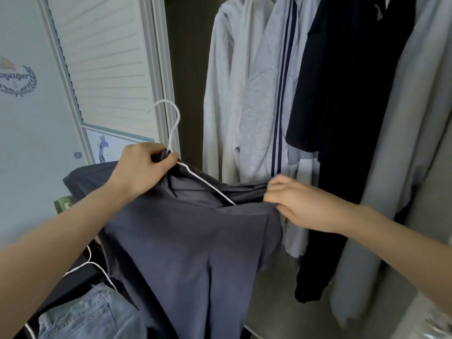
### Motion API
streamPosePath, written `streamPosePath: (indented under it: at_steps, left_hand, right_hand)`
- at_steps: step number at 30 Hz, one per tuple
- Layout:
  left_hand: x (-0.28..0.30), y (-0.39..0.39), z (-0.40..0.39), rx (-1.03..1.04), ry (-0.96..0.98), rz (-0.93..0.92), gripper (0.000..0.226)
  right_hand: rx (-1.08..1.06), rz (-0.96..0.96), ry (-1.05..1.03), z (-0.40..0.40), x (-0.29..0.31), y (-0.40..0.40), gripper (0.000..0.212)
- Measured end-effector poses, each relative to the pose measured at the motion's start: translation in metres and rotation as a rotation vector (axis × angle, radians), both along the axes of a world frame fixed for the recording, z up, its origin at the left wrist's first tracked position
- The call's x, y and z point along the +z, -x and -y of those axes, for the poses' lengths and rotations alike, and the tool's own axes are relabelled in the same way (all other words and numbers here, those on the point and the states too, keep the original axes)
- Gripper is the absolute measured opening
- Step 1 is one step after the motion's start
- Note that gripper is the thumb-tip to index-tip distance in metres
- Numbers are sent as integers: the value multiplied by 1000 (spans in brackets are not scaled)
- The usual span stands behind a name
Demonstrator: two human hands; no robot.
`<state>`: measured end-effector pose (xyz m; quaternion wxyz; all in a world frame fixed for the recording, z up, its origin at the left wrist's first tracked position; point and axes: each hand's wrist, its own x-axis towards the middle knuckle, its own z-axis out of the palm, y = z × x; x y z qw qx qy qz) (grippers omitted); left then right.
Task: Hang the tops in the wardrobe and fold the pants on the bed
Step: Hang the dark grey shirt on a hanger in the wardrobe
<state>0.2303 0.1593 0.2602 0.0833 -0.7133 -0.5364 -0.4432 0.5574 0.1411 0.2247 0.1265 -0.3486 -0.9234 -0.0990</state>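
A dark grey-blue top hangs in front of me, partly on a white wire hanger. My left hand grips the hanger's neck together with the top's collar, the hook pointing up. My right hand pinches the top's right shoulder, where the hanger's arm runs under the cloth. Light blue jeans lie at the bottom left on a dark surface. The open wardrobe is straight ahead, with tops hanging inside.
Light grey hoodies, a striped grey top and a black garment hang close together in the wardrobe's right part. A white slatted door stands at the left. A second white hanger lies by the jeans.
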Motion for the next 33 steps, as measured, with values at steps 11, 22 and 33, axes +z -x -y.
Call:
streamPosePath:
  at_steps: [11, 22, 33]
  left_hand:
    - [-24, -53, 2, -280, 94, 145, 53]
    - [2, -10, -19, -169, 85, 326, 52]
    - [6, 50, -39, -381, 201, 256, 33]
  right_hand:
    - [-111, -423, -53, -21, 48, 96, 31]
    - [-511, -515, 846, -15, 77, 86, 21]
    - [-340, -934, 554, -25, 74, 88, 21]
